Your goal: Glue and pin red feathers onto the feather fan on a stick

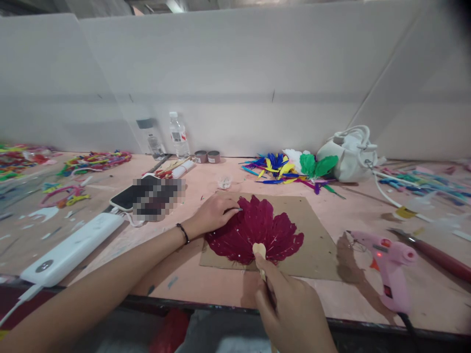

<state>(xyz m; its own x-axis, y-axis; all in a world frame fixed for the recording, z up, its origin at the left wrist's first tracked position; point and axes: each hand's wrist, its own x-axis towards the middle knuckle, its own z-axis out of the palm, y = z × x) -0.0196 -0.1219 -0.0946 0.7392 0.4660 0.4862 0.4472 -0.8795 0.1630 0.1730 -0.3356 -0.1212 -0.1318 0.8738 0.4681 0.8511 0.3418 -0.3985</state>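
Observation:
A crimson feather fan (272,225) lies spread over a sheet of brown cardboard (312,245), with a few tiny white dots on its feathers. Its pale wooden handle (259,250) points toward me. My right hand (290,304) is closed around that handle at the bottom of the fan. My left hand (217,214) rests at the fan's upper left, fingers drawn together over the feathers. A tiny shiny spot shows at its fingertips; I cannot make out what it is.
At right lie a pink glue gun (390,264), its red light lit, and a red-handled tool (437,252). Coloured feathers (287,166) and a white bag (342,154) sit behind. To the left are a white power strip (73,247), phone (136,191) and water bottle (179,137).

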